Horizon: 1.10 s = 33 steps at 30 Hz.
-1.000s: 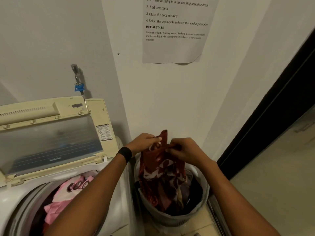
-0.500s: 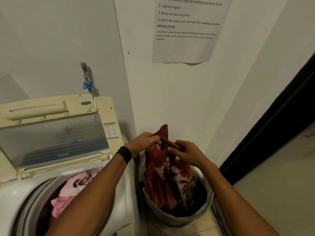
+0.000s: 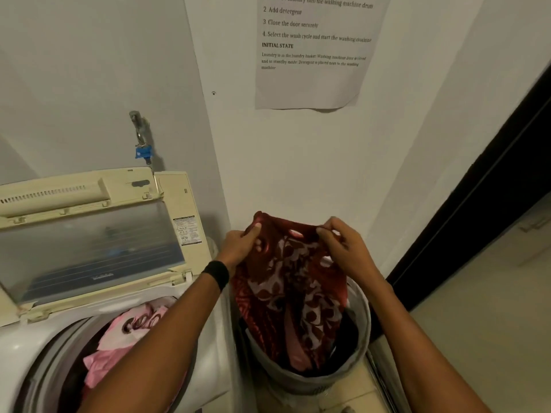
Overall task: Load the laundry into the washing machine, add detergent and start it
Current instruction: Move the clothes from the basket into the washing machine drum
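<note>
Left hand: the left hand (image 3: 242, 248) is raised above the laundry basket (image 3: 301, 381), its fingers (image 3: 253, 231) curled and pinching the upper left edge of the red patterned cloth (image 3: 293, 281); a black wristband (image 3: 217, 274) sits on the wrist.
Right hand: the right hand (image 3: 346, 248) is level with the left, its fingers (image 3: 326, 231) clenched on the upper right edge of the same cloth.
Red patterned cloth: stretched between both hands, it hangs down with its lower part inside the basket, among darker clothes.
Laundry basket: grey and round, it stands on the floor (image 3: 477, 338) by the wall, just beside the right side of the washing machine (image 3: 18, 347).
Washing machine: a white top-loader with its lid (image 3: 89, 251) folded up and back; a pink garment (image 3: 125, 338) lies in the open drum.
Wall: a tap with a blue fitting (image 3: 143, 150) is above the machine; a printed instruction sheet (image 3: 316, 55) hangs above the basket.
Right edge: a dark door frame (image 3: 492, 189) runs down to the floor.
</note>
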Tool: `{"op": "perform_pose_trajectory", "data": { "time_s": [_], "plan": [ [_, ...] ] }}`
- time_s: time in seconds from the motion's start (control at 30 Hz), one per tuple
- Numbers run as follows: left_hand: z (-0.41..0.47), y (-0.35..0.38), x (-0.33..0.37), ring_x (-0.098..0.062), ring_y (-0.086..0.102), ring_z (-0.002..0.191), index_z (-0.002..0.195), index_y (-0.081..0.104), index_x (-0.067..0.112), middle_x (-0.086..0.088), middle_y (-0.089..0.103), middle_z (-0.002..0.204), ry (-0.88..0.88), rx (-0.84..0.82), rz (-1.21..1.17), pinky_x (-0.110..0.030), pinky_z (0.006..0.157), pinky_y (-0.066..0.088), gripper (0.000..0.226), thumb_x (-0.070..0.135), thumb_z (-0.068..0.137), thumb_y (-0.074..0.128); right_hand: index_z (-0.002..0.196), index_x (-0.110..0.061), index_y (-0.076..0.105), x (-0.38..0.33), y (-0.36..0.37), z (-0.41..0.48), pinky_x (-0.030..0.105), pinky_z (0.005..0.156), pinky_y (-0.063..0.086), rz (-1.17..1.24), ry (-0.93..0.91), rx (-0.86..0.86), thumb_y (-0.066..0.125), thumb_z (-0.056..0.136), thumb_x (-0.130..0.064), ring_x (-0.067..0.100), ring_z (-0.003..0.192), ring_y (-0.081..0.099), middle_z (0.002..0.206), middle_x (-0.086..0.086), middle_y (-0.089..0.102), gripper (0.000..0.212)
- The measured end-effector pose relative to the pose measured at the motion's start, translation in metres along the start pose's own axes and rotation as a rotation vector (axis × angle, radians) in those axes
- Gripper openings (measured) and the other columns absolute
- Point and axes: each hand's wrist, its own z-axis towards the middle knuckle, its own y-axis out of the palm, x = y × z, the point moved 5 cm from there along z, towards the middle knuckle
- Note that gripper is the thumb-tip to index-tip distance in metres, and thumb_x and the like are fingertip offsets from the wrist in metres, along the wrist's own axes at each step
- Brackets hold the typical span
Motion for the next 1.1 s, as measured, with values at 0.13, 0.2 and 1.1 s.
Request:
{"op": "perform_pose_trajectory", "data": {
  "time_s": [0.13,0.2,1.1],
  "plan": [
    [-0.006,0.028,-0.012,-0.024,0.076,0.086,0.099,0.076,0.006,-0.008,0.080,0.090,-0.085,-0.087,-0.136,-0.036,0.084,0.061,0.052,0.056,0.098,0.060,0.089,-0.027,0.066,-0.009,0.035,-0.010,0.030,0.080,0.058,-0.055,-0.049,-0.136,0.062,0.099,-0.019,0.009,0.093,0.067,0.101,-0.007,0.066,0.013],
    [-0.006,0.035,-0.016,-0.028,0.075,0.096,0.108,0.077,0.009,-0.009,0.080,0.099,-0.108,-0.111,-0.155,-0.042,0.094,0.060,0.055,0.059,0.097,0.059,0.090,-0.035,0.069,-0.007,0.052,-0.020,0.031,0.078,0.058,-0.024,0.001,-0.151,0.062,0.099,-0.021,0.009,0.089,0.069,0.097,-0.010,0.070,0.018],
    [-0.012,0.032,0.011,-0.023,0.076,0.095,0.110,0.074,0.016,-0.005,0.079,0.100,0.130,-0.402,0.164,-0.033,0.093,0.058,0.044,0.056,0.092,0.065,0.115,-0.028,0.073,-0.011,0.035,0.007,0.032,0.086,0.056,-0.546,-0.097,-0.433,0.066,0.097,-0.030,0.008,0.093,0.064,0.110,-0.010,0.070,0.020]
  ]
}}
